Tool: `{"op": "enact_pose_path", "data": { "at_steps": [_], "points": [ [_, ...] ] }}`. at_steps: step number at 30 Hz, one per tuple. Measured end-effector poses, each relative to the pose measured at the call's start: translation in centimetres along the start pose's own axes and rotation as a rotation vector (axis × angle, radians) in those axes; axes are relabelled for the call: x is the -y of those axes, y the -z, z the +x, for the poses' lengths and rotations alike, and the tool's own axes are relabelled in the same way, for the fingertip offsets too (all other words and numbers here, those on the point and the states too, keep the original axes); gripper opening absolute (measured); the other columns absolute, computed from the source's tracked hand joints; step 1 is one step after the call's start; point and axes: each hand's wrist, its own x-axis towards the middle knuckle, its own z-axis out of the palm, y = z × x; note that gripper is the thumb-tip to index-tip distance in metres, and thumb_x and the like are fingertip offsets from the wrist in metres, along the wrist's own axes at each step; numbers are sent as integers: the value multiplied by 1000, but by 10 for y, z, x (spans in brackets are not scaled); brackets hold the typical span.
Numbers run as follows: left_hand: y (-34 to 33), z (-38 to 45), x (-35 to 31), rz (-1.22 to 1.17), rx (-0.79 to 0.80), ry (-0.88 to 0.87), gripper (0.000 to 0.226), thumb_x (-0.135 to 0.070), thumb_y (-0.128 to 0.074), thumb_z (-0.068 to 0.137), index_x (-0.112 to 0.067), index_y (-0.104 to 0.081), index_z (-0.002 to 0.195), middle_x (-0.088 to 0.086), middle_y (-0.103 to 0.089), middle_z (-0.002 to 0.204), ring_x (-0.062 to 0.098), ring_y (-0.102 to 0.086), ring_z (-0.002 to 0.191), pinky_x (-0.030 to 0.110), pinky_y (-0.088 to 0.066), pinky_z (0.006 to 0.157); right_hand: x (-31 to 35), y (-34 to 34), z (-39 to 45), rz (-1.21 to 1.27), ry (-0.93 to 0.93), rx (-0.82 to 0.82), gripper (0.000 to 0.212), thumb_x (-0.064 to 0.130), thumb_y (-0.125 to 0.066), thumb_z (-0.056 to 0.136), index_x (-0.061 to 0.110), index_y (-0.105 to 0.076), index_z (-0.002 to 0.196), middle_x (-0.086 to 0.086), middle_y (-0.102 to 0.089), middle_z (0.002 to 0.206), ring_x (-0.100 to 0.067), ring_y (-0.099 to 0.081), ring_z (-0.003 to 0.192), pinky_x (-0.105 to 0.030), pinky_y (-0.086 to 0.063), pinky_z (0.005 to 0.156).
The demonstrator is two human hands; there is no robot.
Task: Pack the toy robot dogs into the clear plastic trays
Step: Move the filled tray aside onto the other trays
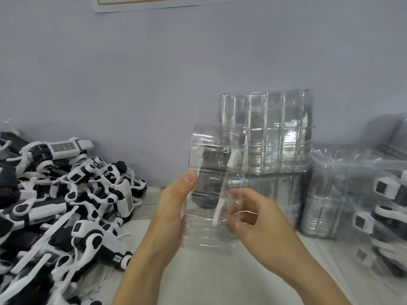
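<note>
Holding a clear plastic tray (211,190) upright above the table (220,278), the left hand (174,212) grips its left edge and the right hand (253,219) pinches its right edge; a toy robot dog (212,170) sits inside. Loose toy dogs (66,205) are piled on the left, empty trays (275,133) lean on the wall behind, and packed trays (363,199) lie on the right.

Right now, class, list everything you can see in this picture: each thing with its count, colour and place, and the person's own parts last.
held tray: one, clear, upright at centre, a black and white toy dog inside
loose toy dogs: a heap, too many to count, black and white, left on the table
empty trays: stacks, clear, leaning at the wall behind
packed trays: a pile, count unclear, clear with dogs inside, right
table: one, pale
wall: grey-lilac
paper: one, white, gold-edged, top of wall
left hand: grips the tray's left edge
right hand: fingers curled on its right side
</note>
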Motion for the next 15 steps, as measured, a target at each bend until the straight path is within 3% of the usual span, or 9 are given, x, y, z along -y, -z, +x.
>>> {"op": "enact_pose_path", "data": {
  "at_steps": [2,4,8,12,15],
  "points": [
    [0,-1,2,8,-20,6,94,-89,-67,57,-22,-69,123,3,-69,128,23,-62,123,45,-47,108,-3,-3,1,-7,17,-28,35,10,-75,85,32,-64,109,12,-72,83,-4,-68,73,-13,-51,65],
    [0,-2,5,14,-17,20,97,-93,-66,53,-27,-67,124,-3,-68,130,19,-60,126,48,-40,112,-6,-6,1,-27,40,-62,35,12,-77,85,36,-64,105,15,-70,84,-4,-67,75,-16,-53,66],
    [0,-2,4,18,-19,44,100,-95,-65,51,-29,-63,126,-2,-63,137,25,-51,135,57,-31,117,-9,-6,2,-72,100,-116,28,12,-76,87,36,-68,100,12,-70,82,-4,-66,76,-11,-49,63],
    [2,-1,4,34,-31,58,102,-97,-64,47,-26,-62,119,-3,-61,140,24,-47,140,58,-26,119,-10,-5,2,-118,167,-157,14,19,-73,89,32,-69,93,21,-68,79,-3,-65,73,-6,-43,58],
    [2,-1,2,86,-7,41,93,-98,-60,51,-33,-66,116,-3,-62,138,24,-49,137,57,-28,117,-9,-5,1,-121,167,-149,17,21,-74,89,36,-68,91,21,-69,82,-3,-66,73,-7,-45,58]
  ]
}}
